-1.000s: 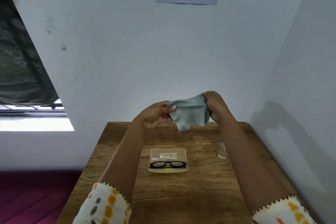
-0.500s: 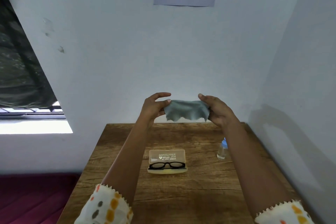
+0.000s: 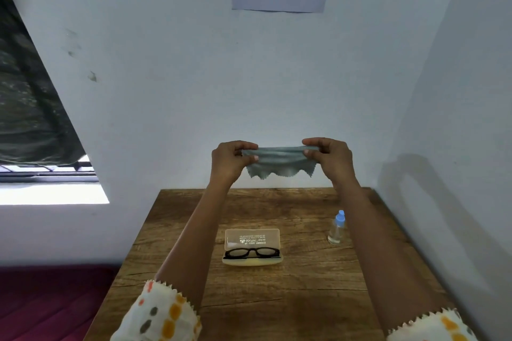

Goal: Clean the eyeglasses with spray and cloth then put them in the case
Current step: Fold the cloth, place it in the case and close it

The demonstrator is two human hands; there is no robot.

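Cloth (image 3: 278, 159) now taut between both grips (image 3: 232, 159) (image 3: 329, 158)

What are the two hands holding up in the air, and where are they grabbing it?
A grey cleaning cloth. The left hand pinches its left end and the right hand pinches its right end, stretching it above the table.

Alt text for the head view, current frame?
The left hand and right hand pinch a grey cloth stretched between them above a wooden table. Black eyeglasses lie in an open case; a small spray bottle stands to its right.
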